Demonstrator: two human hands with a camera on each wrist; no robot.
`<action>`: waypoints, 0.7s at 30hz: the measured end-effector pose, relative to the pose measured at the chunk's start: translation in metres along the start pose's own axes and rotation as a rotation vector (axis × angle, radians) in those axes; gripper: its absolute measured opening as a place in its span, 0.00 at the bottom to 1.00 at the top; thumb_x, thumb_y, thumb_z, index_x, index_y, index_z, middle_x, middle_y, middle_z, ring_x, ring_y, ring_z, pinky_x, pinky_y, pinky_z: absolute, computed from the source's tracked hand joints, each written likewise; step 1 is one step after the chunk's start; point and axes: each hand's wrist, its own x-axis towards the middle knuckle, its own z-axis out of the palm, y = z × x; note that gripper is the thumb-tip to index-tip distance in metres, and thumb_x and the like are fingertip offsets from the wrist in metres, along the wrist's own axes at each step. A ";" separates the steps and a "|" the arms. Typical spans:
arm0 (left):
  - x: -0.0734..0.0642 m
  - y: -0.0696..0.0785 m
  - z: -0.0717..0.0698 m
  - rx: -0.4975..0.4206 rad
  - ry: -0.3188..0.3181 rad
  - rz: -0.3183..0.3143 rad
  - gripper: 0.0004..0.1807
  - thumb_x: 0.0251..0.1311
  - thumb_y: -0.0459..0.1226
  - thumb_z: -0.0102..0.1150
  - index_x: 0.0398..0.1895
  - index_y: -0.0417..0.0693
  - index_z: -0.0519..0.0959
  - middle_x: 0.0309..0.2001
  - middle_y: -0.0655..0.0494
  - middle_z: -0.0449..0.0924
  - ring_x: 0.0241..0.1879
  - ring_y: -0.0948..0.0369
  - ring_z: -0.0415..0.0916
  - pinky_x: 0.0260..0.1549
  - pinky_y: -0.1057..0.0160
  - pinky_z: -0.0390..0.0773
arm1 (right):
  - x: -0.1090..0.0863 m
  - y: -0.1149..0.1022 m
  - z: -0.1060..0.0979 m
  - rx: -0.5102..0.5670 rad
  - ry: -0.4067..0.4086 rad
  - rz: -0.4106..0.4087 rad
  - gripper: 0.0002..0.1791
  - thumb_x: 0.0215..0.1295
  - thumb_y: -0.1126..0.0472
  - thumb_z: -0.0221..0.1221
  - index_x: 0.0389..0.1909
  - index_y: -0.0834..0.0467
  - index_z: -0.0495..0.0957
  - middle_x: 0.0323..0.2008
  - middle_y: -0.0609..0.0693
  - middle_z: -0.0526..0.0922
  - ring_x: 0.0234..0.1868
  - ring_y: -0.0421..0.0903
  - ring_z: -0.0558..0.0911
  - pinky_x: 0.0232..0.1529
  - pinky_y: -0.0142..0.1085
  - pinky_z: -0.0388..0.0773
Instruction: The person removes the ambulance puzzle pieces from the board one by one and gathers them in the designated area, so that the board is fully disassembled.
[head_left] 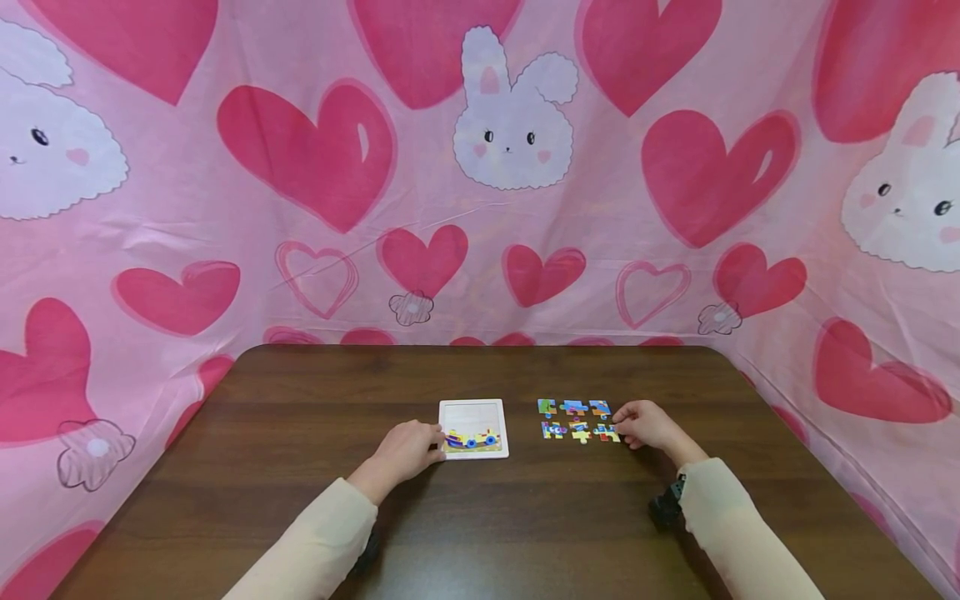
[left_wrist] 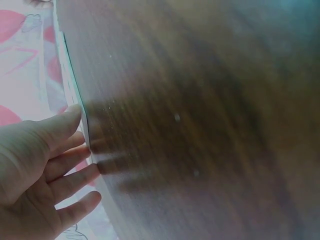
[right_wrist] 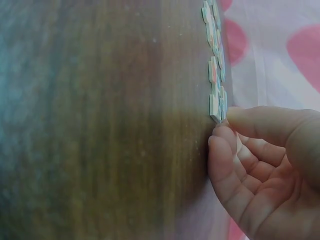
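Note:
In the head view a white square puzzle tray (head_left: pixel 473 402) lies on the table, a strip of colourful picture filling its lower part. My left hand (head_left: pixel 408 452) touches the tray's left edge with thumb and fingertips, the fingers fairly straight and spread in the left wrist view. To the tray's right, several loose puzzle pieces (head_left: pixel 574 407) lie in two rows. My right hand (head_left: pixel 648 425) is at the right end of these rows. There its thumb and index finger pinch the edge of a puzzle piece (right_wrist: pixel 215 106). Which row that piece belongs to is hard to tell.
Both tray and pieces lie flat on a dark brown wooden table (head_left: pixel 510 517). A pink curtain (head_left: pixel 480 208) with hearts and rabbits hangs behind the table and along both sides. A black wrist device (head_left: pixel 666 504) is strapped at my right sleeve.

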 end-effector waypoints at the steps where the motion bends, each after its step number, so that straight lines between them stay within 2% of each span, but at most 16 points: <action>1: 0.000 0.000 0.000 -0.001 0.000 -0.002 0.09 0.50 0.40 0.67 0.33 0.44 0.84 0.43 0.47 0.81 0.39 0.50 0.78 0.37 0.54 0.74 | 0.000 -0.001 0.000 -0.001 0.002 0.002 0.06 0.58 0.72 0.55 0.34 0.72 0.73 0.22 0.52 0.73 0.21 0.44 0.73 0.23 0.37 0.75; 8: -0.001 0.000 0.000 -0.001 0.001 -0.006 0.11 0.50 0.39 0.67 0.35 0.43 0.84 0.43 0.47 0.81 0.40 0.50 0.78 0.38 0.53 0.73 | 0.000 -0.001 0.001 -0.007 0.004 0.001 0.06 0.59 0.72 0.55 0.34 0.73 0.73 0.21 0.52 0.73 0.21 0.43 0.73 0.22 0.37 0.75; 15: -0.001 0.000 0.000 0.012 0.022 0.013 0.08 0.50 0.39 0.67 0.31 0.44 0.83 0.42 0.47 0.81 0.37 0.49 0.78 0.35 0.53 0.73 | 0.000 0.000 0.000 -0.011 0.004 0.013 0.06 0.59 0.72 0.54 0.35 0.73 0.73 0.22 0.52 0.74 0.22 0.44 0.73 0.23 0.37 0.76; 21: -0.001 0.001 0.000 0.004 0.015 0.003 0.10 0.50 0.39 0.67 0.33 0.44 0.84 0.43 0.47 0.81 0.38 0.49 0.78 0.36 0.53 0.73 | 0.001 -0.005 -0.002 -0.018 0.024 0.015 0.06 0.60 0.72 0.55 0.36 0.72 0.73 0.23 0.53 0.74 0.22 0.45 0.73 0.24 0.38 0.76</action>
